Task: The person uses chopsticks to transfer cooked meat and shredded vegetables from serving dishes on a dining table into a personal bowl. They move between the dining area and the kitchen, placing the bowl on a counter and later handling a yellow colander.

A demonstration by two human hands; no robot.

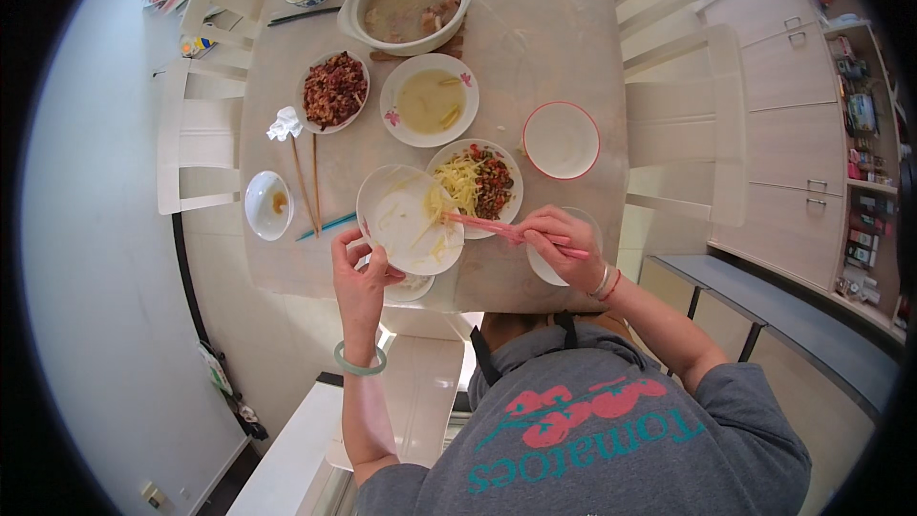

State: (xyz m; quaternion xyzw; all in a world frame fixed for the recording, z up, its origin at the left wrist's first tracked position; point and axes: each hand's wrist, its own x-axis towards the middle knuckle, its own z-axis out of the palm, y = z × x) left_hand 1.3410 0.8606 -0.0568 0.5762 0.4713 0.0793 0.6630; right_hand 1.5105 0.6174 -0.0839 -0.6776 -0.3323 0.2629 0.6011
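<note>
My left hand (365,266) grips the near-left rim of a white plate (396,220), which is raised over the table's near side. Pale yellow shreds (437,205) cling to its right side, with a few strips elsewhere on it. In my right hand (559,244) is a pair of pink chopsticks (492,225), their tips at the shreds by the plate's right rim. Just beyond lies a dish (518,193) with yellow shreds on its left and chopped red and green bits on its right. Under my right hand sits another pale bowl (543,268), partly hidden.
Farther back stand a pot of soup with meat (413,10), a plate of pale liquid (430,100) and a dish of dark reddish food (334,91). A red-rimmed bowl (561,139) is at right. Wooden chopsticks (302,177) and a small bowl (266,215) lie left. Chairs (205,134) flank the table.
</note>
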